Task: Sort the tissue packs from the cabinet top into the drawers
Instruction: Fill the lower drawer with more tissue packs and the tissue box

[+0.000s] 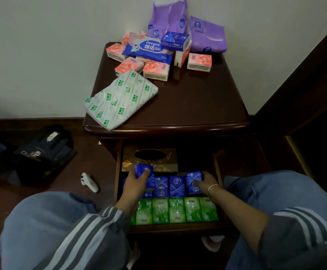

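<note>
The open drawer [117, 172] of the dark wooden cabinet [197, 98] holds a row of green tissue packs [176, 210] in front and a row of blue packs [176, 186] behind. My left hand [134, 185] grips a blue pack [146, 175] raised over the left end of the blue row. My right hand [205, 183] holds another blue pack [193, 182] at the row's right end. On the cabinet top lie pink packs [155, 70], a green-and-white pack [119, 100], a blue Deeyeo pack [149, 48], a blue box [175, 40] and purple packs [207, 36].
A gold-patterned tissue box [150, 159] sits at the back of the drawer. On the floor to the left lie a black bag [43, 152] and a small white object [89, 182]. My knees in blue trousers flank the drawer. A dark wooden panel [304, 84] stands to the right.
</note>
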{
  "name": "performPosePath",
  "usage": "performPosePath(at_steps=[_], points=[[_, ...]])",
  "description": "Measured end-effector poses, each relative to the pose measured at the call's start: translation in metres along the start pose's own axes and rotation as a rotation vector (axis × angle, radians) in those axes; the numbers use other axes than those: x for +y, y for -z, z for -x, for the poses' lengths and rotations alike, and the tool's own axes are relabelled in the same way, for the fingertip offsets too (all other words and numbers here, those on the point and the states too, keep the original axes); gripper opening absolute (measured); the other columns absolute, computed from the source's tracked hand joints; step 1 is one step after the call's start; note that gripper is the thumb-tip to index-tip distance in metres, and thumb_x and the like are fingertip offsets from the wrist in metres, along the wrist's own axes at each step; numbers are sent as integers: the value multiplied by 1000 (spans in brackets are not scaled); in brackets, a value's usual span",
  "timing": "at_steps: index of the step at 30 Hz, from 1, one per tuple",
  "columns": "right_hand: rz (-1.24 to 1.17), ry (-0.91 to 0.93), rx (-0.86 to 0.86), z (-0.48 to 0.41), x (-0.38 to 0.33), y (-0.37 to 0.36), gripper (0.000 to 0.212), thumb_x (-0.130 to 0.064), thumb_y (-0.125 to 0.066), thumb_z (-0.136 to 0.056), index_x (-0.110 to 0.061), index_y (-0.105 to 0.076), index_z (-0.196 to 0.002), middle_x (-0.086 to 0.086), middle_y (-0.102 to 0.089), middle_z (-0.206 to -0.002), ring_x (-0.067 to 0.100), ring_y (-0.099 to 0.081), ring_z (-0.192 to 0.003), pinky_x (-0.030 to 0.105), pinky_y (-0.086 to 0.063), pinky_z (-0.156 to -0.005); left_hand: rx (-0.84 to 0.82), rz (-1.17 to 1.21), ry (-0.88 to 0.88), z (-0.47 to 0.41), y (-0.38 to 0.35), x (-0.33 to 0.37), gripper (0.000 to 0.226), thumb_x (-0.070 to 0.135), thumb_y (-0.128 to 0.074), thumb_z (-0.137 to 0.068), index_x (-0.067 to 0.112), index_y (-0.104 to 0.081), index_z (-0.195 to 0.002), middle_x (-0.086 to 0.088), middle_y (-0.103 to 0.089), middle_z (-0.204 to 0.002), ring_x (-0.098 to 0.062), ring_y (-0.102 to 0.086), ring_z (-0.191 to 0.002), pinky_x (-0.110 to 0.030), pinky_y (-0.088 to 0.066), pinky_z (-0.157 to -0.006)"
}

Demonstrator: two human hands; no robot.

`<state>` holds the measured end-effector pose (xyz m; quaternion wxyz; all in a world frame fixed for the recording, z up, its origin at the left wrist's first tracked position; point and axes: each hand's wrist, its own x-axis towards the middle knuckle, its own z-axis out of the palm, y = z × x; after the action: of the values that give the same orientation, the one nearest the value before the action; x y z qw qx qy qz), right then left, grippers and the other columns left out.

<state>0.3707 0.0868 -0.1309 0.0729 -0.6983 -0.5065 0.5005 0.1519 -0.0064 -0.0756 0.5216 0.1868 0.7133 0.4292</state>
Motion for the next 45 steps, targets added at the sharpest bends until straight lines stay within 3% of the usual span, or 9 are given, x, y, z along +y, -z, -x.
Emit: performPosePath(at_steps=[4,8,17,19,24,32,36,39,45], points=[[-73,-92,-234,1,2,-7,32,-13,-59,-90,-4,-55,-120,19,-62,-121,32,-62,-105,34,-49,-81,3,0,17,-1,-1,-4,41,32,-54,-95,11,-47,-130,-7,-61,-116,-23,-63,-99,-38,-56,-76],[221,7,-182,-2,3,-7,35,-25,-58,-91,-9,-57,-121,13,-61,-123,29,-58,-110,32,-46,-90,-28,-5,30,0,-5,-4,28,33,-51,-96,18,-49,-120,0,-62,-103,-13,-65,-84,-17,-48,-53],[396,124,-82,11,-4,-2,51,-35,-61,-88,-8,-51,-130,17,-52,-132,31,-53,-117,33,-45,-95,-175,51,105,8,-9,3,38,24,-51,-96,18,-47,-134,-10,-62,-123,-30,-60,-111,-51,-47,-99],[301,235,-28,25,-25,4,45,-38,-52,-93,-14,-50,-131,15,-52,-133,27,-53,-117,31,-43,-92,-209,59,77,10,-10,5,32,22,-55,-95,17,-54,-127,-8,-68,-113,-26,-65,-102,-45,-52,-93],[-98,325,-373,62,-61,25,26,-28,-60,-89,-25,-57,-115,-4,-66,-101,6,-64,-84,19,-52,-68,-255,69,-11,22,-25,10,25,15,-64,-89,11,-57,-112,-5,-70,-94,-8,-69,-71,-15,-50,-55],[26,387,-380,63,-57,41,31,-17,-66,-84,-21,-57,-113,4,-63,-109,16,-63,-95,25,-53,-76,-401,-100,-98,37,-29,11,28,19,-64,-89,18,-59,-116,-6,-66,-113,-10,-67,-91,-13,-52,-66],[544,420,103,34,-50,65,33,-16,-64,-85,-16,-57,-117,11,-60,-118,26,-58,-106,29,-44,-86,98,-708,-421,28,-11,12,33,28,-59,-92,14,-58,-122,-4,-54,-117,-19,-54,-107,-23,-42,-84],[730,348,115,23,-33,63,42,-17,-60,-87,-14,-47,-127,15,-58,-121,30,-56,-111,32,-44,-90,453,-800,-378,19,15,11,42,16,-57,-89,3,-52,-128,-19,-47,-129,-37,-48,-112,-42,-39,-91],[999,371,89,14,-17,34,37,1,-47,-90,-8,-43,-125,16,-54,-120,33,-60,-104,35,-49,-81,303,-747,-182,12,24,-7,45,13,-49,-93,0,-43,-135,-22,-44,-136,-40,-43,-120,-42,-34,-100]])
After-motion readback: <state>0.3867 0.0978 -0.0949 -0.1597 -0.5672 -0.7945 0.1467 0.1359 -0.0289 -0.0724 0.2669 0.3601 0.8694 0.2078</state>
